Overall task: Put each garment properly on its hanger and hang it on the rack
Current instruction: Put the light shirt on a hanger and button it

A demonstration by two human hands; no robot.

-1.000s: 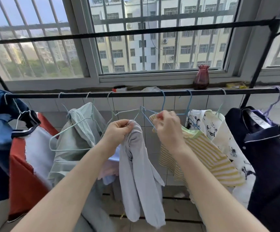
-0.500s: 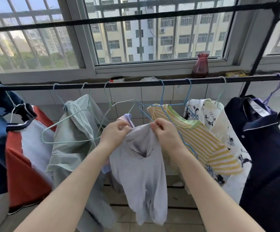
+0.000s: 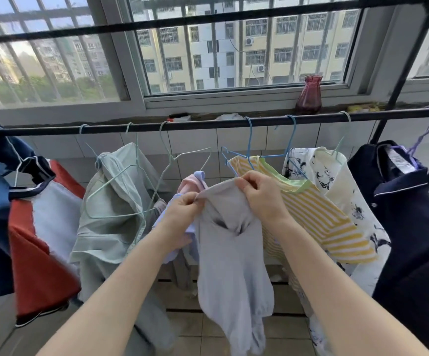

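Observation:
A pale grey garment (image 3: 231, 258) hangs in front of me below the black rack bar (image 3: 208, 123). My left hand (image 3: 182, 214) pinches its upper left edge and my right hand (image 3: 262, 196) pinches its upper right edge, holding its top stretched between them. An empty pale green wire hanger (image 3: 182, 156) hangs on the bar just above my left hand. A pink and light blue garment (image 3: 191, 179) shows behind the grey one. A blue hanger (image 3: 249, 150) carries the yellow striped shirt (image 3: 318, 214) to the right.
Along the bar hang a blue and red garment (image 3: 28, 240), a mint green one (image 3: 110, 214) with another empty hanger (image 3: 117, 196), a white floral shirt (image 3: 336, 186) and a navy shirt (image 3: 413, 240). A red vase (image 3: 309, 95) stands on the windowsill.
The grey garment was bunched under the hanger a second ago. Both hands have come lower and spread its top edge apart, so it now hangs wider.

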